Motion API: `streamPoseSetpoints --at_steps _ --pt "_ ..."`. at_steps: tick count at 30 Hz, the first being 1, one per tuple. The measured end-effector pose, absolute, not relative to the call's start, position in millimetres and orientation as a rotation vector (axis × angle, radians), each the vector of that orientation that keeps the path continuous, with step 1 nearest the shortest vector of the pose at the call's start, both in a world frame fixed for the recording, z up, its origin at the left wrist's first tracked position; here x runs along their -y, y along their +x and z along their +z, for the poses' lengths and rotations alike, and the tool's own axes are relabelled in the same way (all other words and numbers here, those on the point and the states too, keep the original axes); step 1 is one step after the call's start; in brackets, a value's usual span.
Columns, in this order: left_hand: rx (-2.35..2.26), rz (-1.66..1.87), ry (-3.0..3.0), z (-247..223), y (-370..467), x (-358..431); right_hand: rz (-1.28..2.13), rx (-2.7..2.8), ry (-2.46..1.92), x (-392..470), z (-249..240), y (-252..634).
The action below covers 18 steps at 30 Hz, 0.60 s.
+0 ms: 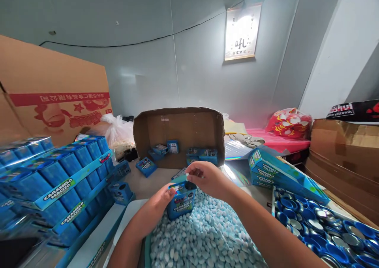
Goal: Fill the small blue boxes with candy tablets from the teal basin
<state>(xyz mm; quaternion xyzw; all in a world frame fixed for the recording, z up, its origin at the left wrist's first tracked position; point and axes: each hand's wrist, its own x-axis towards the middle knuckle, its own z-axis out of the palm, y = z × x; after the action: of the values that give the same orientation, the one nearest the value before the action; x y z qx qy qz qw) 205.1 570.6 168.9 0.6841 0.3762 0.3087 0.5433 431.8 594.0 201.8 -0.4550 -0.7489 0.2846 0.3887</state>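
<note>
Over the candy heap [204, 236], both hands grip a blue box [181, 203], lid tray [319, 228] beside.

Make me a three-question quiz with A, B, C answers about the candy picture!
1. Where does the small blue candy box sit?
A. above the pile of pale blue candies
B. inside the open brown cardboard box
C. on the pink surface

2. What colour are the round lids in the tray on the right?
A. red
B. blue and silver
C. green

3. How is the small candy box?
A. crushed flat
B. taped shut
C. open at the top

Answers: 1 A, the left hand holds it over the candies. 2 B, blue and shiny silver show. 3 C, the right hand is at its open top.
</note>
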Motion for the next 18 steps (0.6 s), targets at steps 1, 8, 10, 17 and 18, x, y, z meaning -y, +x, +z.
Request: streamPoseSetpoints --at_steps 1,8,10,17,18 --pt "-0.897 0.733 1.622 169.2 205.2 -570.2 0.727 1.903 -1.154 -593.5 202.2 432.2" --pt "-0.906 0.727 1.625 172.3 207.0 -568.6 0.773 1.908 -1.113 -592.8 202.5 434.9" --pt "-0.915 0.723 1.631 172.8 207.0 -568.8 0.788 1.913 -1.071 -592.2 202.6 435.3" --pt "-0.858 0.737 1.693 169.8 203.6 -570.0 0.736 1.967 -1.011 -593.5 201.7 434.2" --pt "-0.87 0.735 1.721 170.0 203.9 -569.7 0.744 1.961 -1.026 -594.9 200.5 433.4"
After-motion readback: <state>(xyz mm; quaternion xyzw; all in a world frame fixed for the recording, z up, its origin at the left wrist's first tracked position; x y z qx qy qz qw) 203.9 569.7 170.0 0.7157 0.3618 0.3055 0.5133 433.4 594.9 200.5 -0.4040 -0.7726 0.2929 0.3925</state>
